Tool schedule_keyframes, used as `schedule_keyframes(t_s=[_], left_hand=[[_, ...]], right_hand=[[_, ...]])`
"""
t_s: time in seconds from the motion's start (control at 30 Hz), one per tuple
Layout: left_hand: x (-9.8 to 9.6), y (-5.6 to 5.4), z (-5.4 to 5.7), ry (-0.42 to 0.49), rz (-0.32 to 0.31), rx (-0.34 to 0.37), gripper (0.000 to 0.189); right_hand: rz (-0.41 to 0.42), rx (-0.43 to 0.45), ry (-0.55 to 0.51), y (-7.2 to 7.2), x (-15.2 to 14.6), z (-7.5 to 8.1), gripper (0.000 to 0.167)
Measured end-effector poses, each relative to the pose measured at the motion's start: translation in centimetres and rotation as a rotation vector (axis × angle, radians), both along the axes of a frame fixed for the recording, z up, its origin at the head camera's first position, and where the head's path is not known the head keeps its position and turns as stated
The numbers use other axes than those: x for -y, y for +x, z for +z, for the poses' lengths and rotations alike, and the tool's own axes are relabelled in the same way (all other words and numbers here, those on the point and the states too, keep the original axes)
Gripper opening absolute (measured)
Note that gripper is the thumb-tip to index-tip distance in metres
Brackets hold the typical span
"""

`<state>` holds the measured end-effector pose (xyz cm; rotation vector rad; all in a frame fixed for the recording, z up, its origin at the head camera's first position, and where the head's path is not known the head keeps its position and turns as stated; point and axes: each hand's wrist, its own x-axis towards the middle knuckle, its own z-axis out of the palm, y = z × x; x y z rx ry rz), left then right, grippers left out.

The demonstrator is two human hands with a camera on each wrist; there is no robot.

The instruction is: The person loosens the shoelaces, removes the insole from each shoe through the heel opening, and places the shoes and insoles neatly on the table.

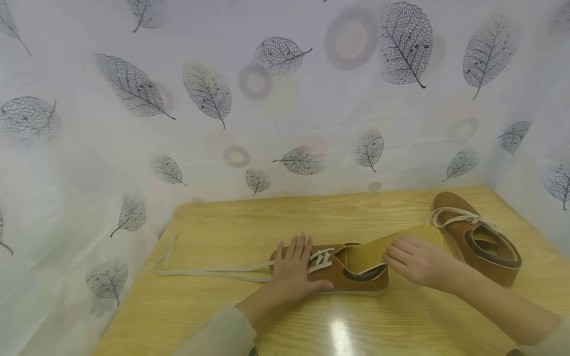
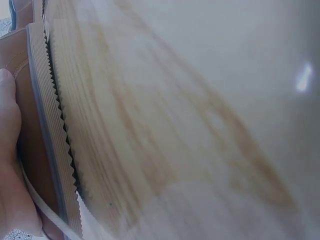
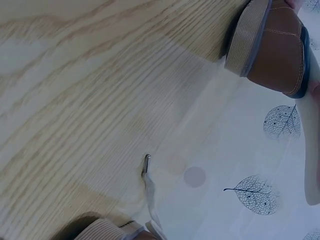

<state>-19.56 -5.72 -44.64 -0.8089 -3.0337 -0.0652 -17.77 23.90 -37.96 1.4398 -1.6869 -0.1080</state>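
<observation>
A brown lace-up shoe (image 1: pixel 352 286) lies on the table, toe to the left. My left hand (image 1: pixel 290 272) rests spread on its toe, fingers straight, thumb along the near side. From the shoe's opening slants a tan insole (image 1: pixel 364 253), one end inside and the other raised to the right. My right hand (image 1: pixel 418 262) pinches the insole's near edge behind the heel; part of that grip is hidden. In the left wrist view the thumb lies against the shoe's side (image 2: pixel 37 130). The right wrist view has the shoe's heel (image 3: pixel 277 55) and the insole's pale underside (image 3: pixel 311 155).
A second brown shoe (image 1: pixel 498 269) with a tied pale lace (image 1: pixel 458 215) stands at the right, behind the insole. The first shoe's loose lace (image 1: pixel 213 271) trails left across the wooden table (image 1: pixel 231 217). A leaf-patterned sheet (image 1: pixel 311 113) hangs behind and at both sides.
</observation>
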Motion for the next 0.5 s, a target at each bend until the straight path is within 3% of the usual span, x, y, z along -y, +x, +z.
schedule_keyframes(t_s=[0.5], left_hand=[[0.2,0.1,0.2,0.007,-0.008,0.009,0.113]], right_hand=[[0.035,0.012,-0.062,0.7,-1.7,0.5,0.039]])
